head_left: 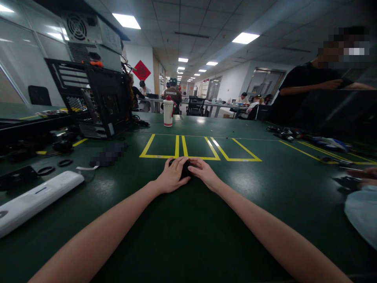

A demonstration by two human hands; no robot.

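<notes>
A small black object (185, 169) rests on the green tabletop (188, 228), just in front of the yellow tape outlines. Its kind cannot be made out, as my fingers cover most of it. Over its top and left side curls my left hand (172, 175), with the thumb on the near side. From the right, my right hand (203, 172) presses its fingertips against the same object. The fingertips of both hands nearly meet above it.
Yellow tape outlines (194, 158) lie just beyond my hands, with a white cup (168, 113) behind them. At left are an open black computer case (103, 98) and a long white device (41, 200). Cables, tools and other people's arms are along the right.
</notes>
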